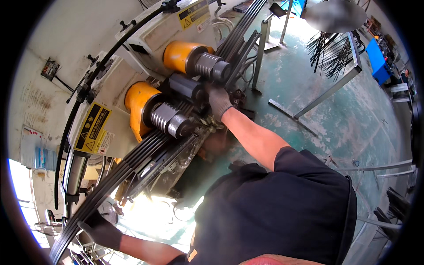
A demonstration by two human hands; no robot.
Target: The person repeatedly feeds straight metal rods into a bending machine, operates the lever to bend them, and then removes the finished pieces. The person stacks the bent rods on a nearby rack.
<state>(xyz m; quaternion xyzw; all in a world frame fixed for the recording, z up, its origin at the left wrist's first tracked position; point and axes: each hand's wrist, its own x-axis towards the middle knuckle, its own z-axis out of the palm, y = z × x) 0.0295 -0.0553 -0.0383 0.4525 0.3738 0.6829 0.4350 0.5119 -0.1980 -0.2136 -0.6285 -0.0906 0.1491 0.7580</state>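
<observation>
My left hand (102, 233), in a dark glove, grips a bundle of long dark metal rods (128, 164) near its lower left end; the fingers go behind the rods. My right hand (217, 100), also gloved, reaches to the front end of a dark cylindrical roller (183, 86). Its fingertips blend into the dark parts there, so their closing cannot be made out. On either side of that roller stand two grooved rollers, the upper one (206, 65) and the lower one (165, 118), each behind an orange housing. The rods run past the rollers toward the upper right.
A pale machine body (165, 28) with yellow-and-black warning labels stands behind the rollers. A black hose (115, 49) curves along it. At the right are a metal stand (327, 92), a heap of thin dark rods (331, 52) and a blue bin (377, 61) on the green floor.
</observation>
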